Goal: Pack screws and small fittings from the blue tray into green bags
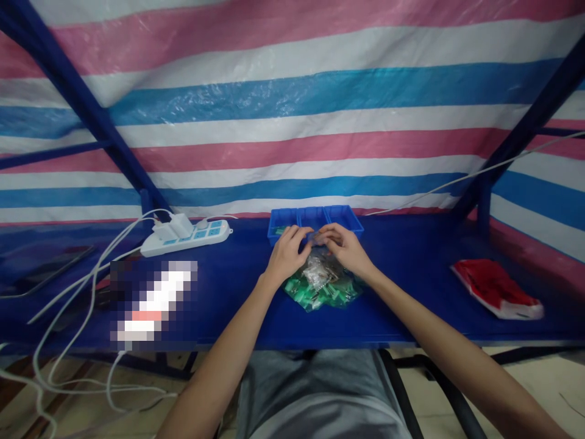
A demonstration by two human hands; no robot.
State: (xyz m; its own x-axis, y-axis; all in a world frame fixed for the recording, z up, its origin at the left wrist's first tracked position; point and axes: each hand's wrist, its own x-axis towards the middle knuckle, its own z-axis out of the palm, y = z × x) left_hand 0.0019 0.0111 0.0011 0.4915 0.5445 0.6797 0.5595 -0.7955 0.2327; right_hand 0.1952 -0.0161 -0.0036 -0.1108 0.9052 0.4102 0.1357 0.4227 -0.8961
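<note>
My left hand (287, 253) and my right hand (346, 249) meet over the middle of the blue table. Fingers of both hands are closed on the upper edge of a clear plastic bag (320, 271), which looks silvery and crinkled. Beneath and around it spread green pieces (320, 297) under shiny clear plastic; their exact kind cannot be made out. Just behind the hands stands a blue divided tray (345, 224) with three compartments. Some green pieces show in its left compartment, partly hidden by my left hand.
A white power strip (192, 239) with plugged-in adapters stands at the back left, its white cables (94, 286) looping over the table edge. A blurred-out bright object (158, 302) lies in front. A red-and-white packet (498, 288) rests at the right. Blue frame posts rise on both sides.
</note>
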